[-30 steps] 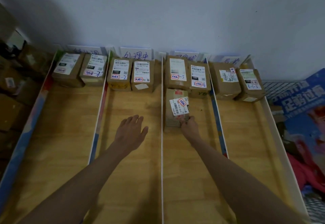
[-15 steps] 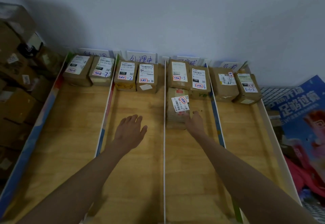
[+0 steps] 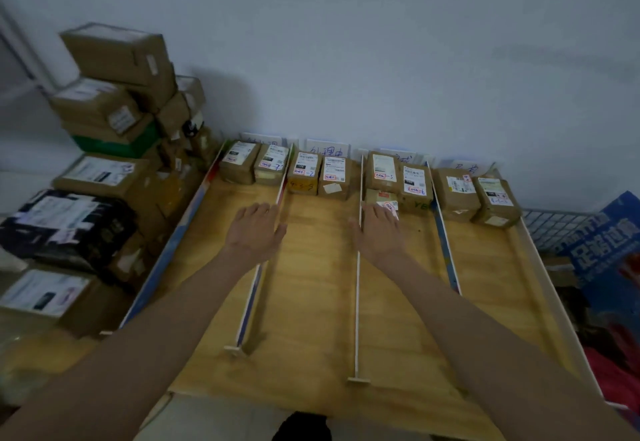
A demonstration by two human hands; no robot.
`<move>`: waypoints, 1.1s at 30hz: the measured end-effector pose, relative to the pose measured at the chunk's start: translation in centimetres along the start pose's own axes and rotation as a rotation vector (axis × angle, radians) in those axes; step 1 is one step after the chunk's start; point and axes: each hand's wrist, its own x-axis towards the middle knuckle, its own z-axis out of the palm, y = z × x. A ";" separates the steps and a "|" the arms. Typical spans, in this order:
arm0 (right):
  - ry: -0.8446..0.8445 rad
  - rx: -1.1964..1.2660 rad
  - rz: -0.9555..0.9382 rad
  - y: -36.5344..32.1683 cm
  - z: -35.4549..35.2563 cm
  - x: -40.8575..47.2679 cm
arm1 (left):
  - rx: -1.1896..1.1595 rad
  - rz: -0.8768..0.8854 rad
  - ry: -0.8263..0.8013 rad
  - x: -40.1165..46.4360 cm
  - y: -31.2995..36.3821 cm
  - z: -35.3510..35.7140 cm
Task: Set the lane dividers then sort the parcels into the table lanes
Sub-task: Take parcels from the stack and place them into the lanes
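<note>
left hand (image 3: 254,232) fingers relaxed, over left divider (image 3: 250,296) | right hand (image 3: 379,232) fingers straight, touching third-lane parcel (image 3: 382,199) | desk (image 3: 311,302)

Nine parcels sit on the table (image 3: 311,302): two in the leftmost lane (image 3: 239,166), (image 3: 271,169), two in the second (image 3: 304,177), (image 3: 334,179), three in the third (image 3: 382,172), (image 3: 415,186), (image 3: 381,198) and two in the rightmost (image 3: 456,194), (image 3: 497,201). Three upright lane dividers (image 3: 256,277), (image 3: 357,302), (image 3: 446,253) split the table into four lanes. Four paper signs lean against the wall, one behind each lane; the second (image 3: 327,149) shows best. Two hands (image 3: 254,231), (image 3: 379,232) reach over the table. Beside the table stands one pile of boxes (image 3: 114,94), too jumbled to count.
</note>
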 end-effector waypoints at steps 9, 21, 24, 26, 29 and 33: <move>0.023 -0.013 -0.201 -11.6 -1.9 -4.7 | 0.041 -0.148 0.105 -10.2 -9.2 -5.5; -0.056 -0.007 -0.326 -24.7 1.2 -4.8 | 0.019 -0.308 0.173 -15.4 -22.0 -7.1; -0.060 0.006 -0.329 -28.1 2.2 -3.3 | 0.013 -0.321 0.189 -14.4 -26.1 -7.0; -0.056 0.018 -0.317 -30.7 3.0 -1.8 | 0.021 -0.313 0.201 -13.3 -29.0 -7.0; -0.060 0.036 -0.294 -34.9 4.2 0.6 | 0.034 -0.300 0.187 -11.0 -33.4 -7.8; -0.058 0.061 -0.237 -40.1 5.7 4.0 | 0.069 -0.258 0.180 -7.2 -38.9 -9.4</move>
